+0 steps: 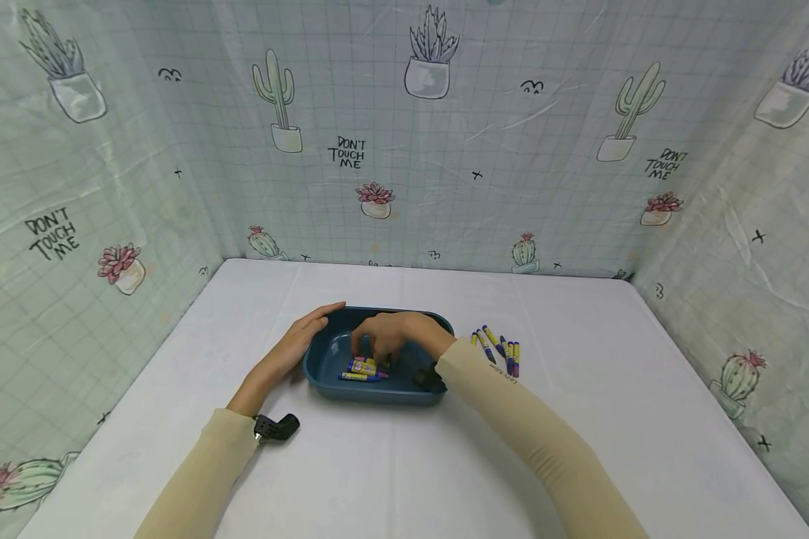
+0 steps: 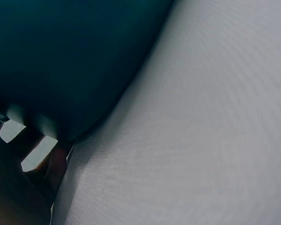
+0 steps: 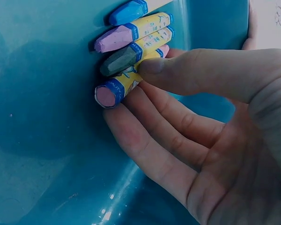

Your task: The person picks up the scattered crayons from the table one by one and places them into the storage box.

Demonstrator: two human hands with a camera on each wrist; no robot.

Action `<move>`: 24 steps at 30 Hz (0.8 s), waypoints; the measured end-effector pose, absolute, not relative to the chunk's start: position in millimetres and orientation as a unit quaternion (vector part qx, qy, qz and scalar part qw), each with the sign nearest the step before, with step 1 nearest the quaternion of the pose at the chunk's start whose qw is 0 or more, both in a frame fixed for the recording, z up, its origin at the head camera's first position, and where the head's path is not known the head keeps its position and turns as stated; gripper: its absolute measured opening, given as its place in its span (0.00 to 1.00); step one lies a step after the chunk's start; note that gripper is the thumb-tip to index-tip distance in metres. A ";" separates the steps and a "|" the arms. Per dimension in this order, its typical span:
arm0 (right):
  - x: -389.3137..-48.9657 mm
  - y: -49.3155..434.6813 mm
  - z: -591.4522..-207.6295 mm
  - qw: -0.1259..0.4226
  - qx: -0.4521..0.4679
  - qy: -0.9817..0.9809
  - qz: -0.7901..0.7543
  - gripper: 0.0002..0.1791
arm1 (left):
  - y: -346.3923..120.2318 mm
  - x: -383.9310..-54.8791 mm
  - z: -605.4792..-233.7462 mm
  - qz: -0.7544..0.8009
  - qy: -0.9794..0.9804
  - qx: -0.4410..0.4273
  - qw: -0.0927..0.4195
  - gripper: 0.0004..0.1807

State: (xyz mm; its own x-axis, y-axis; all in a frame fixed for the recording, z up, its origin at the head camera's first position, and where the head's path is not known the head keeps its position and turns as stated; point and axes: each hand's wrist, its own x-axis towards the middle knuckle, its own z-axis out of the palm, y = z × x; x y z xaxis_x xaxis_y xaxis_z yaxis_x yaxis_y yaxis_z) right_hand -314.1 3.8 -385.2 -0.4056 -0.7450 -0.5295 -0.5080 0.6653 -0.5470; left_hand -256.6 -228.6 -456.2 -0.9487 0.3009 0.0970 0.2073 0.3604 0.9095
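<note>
My left hand (image 1: 298, 343) rests along the left side of a dark teal plastic bin (image 1: 377, 397), fingers stretched toward its far left corner. In the left wrist view its fingers lie dim against the bin's wall (image 2: 75, 56). My right hand (image 1: 392, 333) reaches down into the bin. Seen from the right wrist, thumb and curled fingers pinch a pink crayon (image 3: 114, 90) lying at the end of a row. Beside it lie a dark green crayon (image 3: 124, 60), a lilac crayon (image 3: 119, 37) and a blue crayon (image 3: 129, 11), all in yellow and blue wrappers.
Several more crayons (image 1: 510, 358) lie loose on the white-covered table (image 1: 391, 471), just right of the bin. A cactus-printed cloth (image 1: 445, 195) hangs behind and on both sides. A black strap with a device (image 1: 276, 427) sits on the left wrist.
</note>
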 end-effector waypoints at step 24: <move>-312.8 3.8 -386.1 0.397 -0.385 0.818 -0.157 0.25 | -228.2 -254.2 -455.4 0.545 0.824 0.150 0.044 0.26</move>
State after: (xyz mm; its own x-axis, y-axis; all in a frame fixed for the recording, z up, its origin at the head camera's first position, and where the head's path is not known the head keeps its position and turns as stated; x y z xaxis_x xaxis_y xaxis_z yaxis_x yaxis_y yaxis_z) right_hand -312.8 3.8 -386.1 -0.3877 -0.7554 -0.5282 -0.5054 0.6534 -0.5636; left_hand -254.2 -228.2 -455.4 -0.9514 0.2940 0.0911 0.1991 0.3620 0.9107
